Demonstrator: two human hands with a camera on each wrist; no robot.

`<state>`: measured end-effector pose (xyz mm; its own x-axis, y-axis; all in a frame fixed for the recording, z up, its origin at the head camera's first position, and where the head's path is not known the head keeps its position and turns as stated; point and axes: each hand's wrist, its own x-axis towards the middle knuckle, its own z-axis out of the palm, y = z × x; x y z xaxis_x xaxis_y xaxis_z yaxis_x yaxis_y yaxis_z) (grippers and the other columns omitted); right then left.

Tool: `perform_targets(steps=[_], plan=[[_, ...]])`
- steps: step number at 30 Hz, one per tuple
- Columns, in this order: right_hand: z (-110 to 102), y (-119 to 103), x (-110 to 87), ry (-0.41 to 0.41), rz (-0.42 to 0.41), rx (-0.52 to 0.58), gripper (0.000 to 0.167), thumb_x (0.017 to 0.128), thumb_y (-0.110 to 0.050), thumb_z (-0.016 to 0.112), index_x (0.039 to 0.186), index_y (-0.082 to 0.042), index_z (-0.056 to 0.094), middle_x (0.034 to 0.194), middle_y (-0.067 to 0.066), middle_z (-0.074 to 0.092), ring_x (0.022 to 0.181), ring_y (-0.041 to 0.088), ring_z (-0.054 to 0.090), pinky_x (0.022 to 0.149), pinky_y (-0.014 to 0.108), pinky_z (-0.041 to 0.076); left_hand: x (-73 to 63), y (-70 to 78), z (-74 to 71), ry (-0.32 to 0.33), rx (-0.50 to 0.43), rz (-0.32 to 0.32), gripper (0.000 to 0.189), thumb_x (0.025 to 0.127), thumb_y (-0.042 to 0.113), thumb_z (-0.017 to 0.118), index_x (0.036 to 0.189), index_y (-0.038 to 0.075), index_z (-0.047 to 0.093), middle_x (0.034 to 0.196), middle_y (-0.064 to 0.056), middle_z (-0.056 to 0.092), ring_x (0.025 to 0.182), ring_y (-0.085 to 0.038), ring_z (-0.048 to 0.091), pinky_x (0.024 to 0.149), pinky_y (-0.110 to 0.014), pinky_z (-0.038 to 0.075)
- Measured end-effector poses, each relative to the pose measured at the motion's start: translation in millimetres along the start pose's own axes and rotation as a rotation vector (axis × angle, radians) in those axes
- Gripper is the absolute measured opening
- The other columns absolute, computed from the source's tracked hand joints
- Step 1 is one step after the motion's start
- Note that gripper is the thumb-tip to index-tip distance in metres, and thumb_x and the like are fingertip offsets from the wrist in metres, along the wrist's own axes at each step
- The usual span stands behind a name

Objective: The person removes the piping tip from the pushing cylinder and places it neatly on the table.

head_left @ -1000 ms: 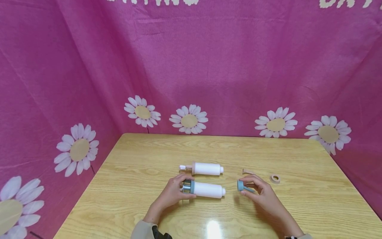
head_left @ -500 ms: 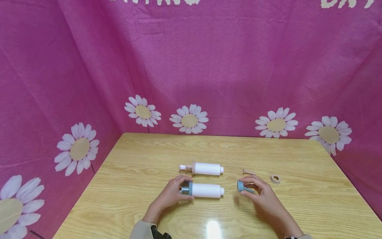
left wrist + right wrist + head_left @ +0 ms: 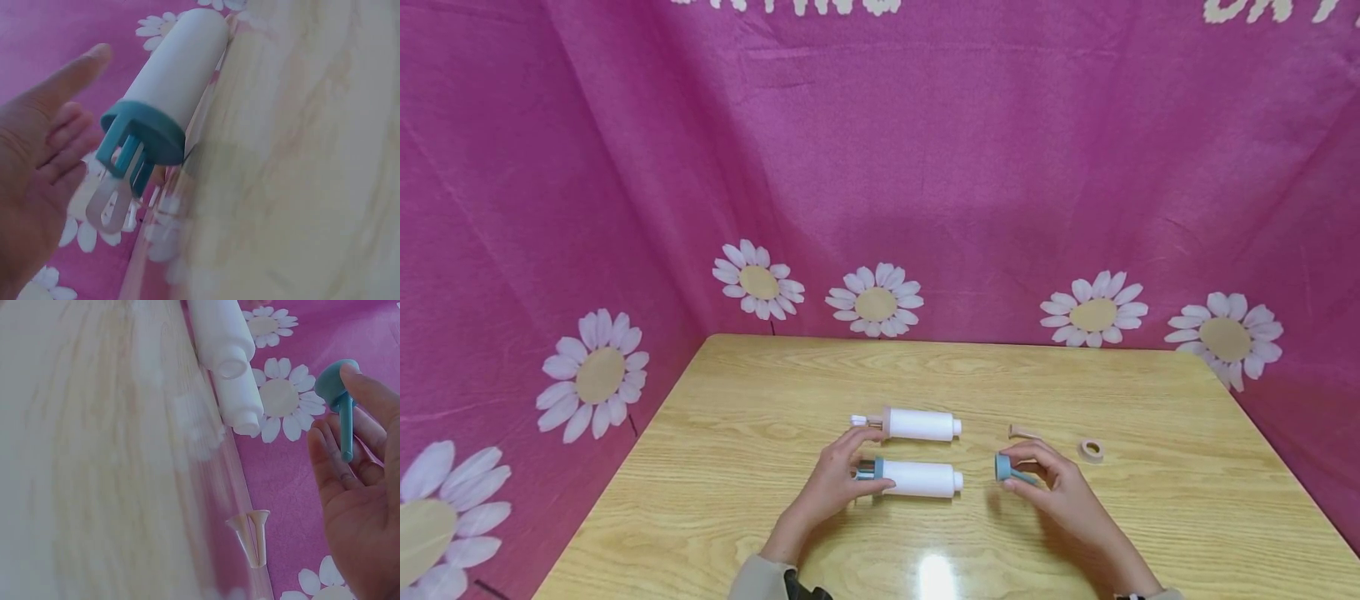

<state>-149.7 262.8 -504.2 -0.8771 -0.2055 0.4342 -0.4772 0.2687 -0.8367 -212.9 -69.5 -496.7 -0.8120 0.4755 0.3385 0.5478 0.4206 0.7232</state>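
Note:
A white cylinder [image 3: 921,479] with a teal collar [image 3: 878,469] and a clear loop at its left end lies on the table. My left hand [image 3: 831,479] is spread around that end; the left wrist view shows its thumb and fingers apart from the collar [image 3: 147,131]. Between thumb and fingers, my right hand [image 3: 1060,487] pinches a teal round cap with a thin stem [image 3: 1003,467]. The cap [image 3: 334,378] points its wide face left, toward the cylinder's narrow white tip. In the right wrist view the stem hangs across the palm side of the fingers.
Behind lies a matching white cylinder with a beige collar [image 3: 921,424]. A small beige flared piece [image 3: 1022,432] and a beige ring [image 3: 1091,451] rest beyond my right hand. The wooden table [image 3: 760,392] meets a pink flowered cloth [image 3: 970,167] at its back and sides.
The teal-collared cylinder has shifted slightly left. My left fingers, earlier around its collar, have now spread wider off it. My right hand with the teal cap has hardly moved.

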Motion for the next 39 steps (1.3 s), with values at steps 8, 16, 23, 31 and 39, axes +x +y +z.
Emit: perform_targets(steps=[8,16,23,31,39], plan=[[10,1,3.7,0.015,-0.022,0.02,0.03,0.084,0.005,0.07,0.113,0.002,0.064,0.112,-0.006,0.063,0.102,-0.002,0.06,0.09,0.016,0.053,6.7,13.8,15.0,0.089,0.015,0.12,0.057,0.071,0.021,0.087,0.122,0.012,0.063,0.125,-0.005,0.066,0.125,-0.024,0.058,0.11,-0.043,0.044],[19,1,9.7,-0.019,0.012,0.027,0.027,0.085,0.0,0.071,0.112,-0.002,0.065,0.109,-0.007,0.064,0.1,-0.001,0.06,0.091,0.02,0.055,13.2,22.6,33.9,0.1,0.017,0.224,0.055,0.071,0.021,0.087,0.12,0.008,0.064,0.12,-0.004,0.068,0.116,-0.022,0.063,0.104,-0.033,0.05],[29,0,14.6,-0.028,-0.001,0.016,0.029,0.085,-0.002,0.072,0.114,-0.004,0.066,0.107,-0.001,0.064,0.099,0.0,0.062,0.089,0.024,0.056,19.1,29.6,45.5,0.079,0.006,0.253,0.055,0.071,0.02,0.086,0.12,0.008,0.064,0.12,-0.005,0.068,0.116,-0.021,0.063,0.105,-0.031,0.049],[38,-1,18.9,-0.041,0.0,0.0,0.026,0.087,-0.005,0.071,0.113,-0.005,0.066,0.105,0.004,0.066,0.1,-0.003,0.06,0.089,0.026,0.056,23.2,33.7,56.7,0.063,0.017,0.291,0.053,0.074,0.022,0.085,0.12,0.007,0.064,0.12,-0.005,0.068,0.115,-0.02,0.064,0.103,-0.031,0.05],[41,-4,19.9,-0.051,0.003,0.018,0.024,0.088,-0.003,0.069,0.111,-0.005,0.066,0.104,0.006,0.065,0.099,-0.002,0.061,0.09,0.025,0.055,25.3,36.0,61.0,0.042,-0.012,0.303,0.045,0.077,0.02,0.083,0.117,0.008,0.066,0.118,-0.004,0.069,0.114,-0.019,0.065,0.102,-0.032,0.051]])
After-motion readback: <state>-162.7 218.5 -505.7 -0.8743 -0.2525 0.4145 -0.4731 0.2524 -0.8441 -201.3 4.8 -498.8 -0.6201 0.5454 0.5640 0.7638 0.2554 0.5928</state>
